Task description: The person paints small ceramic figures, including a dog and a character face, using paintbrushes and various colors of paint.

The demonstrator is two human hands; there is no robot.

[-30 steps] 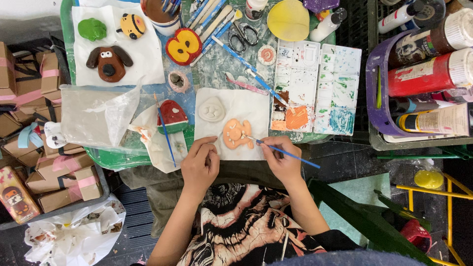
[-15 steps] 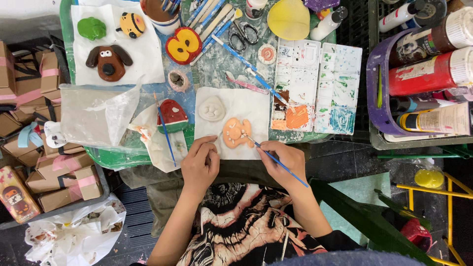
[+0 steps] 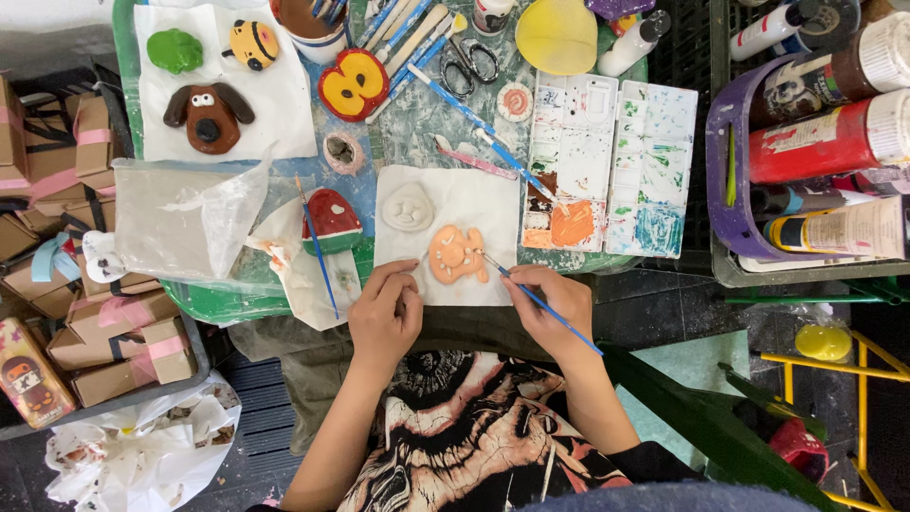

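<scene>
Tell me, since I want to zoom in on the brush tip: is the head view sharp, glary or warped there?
Head view: evenly lit, soft shadows, no blur at the brush tip on the orange clay figure; mild glare on the clear plastic bag; right hand and left hand sharp; edges bow slightly.

A green table (image 3: 218, 301) covered with a marbled sheet fills the upper middle. At the left stands a grey bin (image 3: 104, 403) with small cardboard boxes; the dark floor (image 3: 834, 303) shows at right, beside a yellow metal frame (image 3: 858, 365).
</scene>
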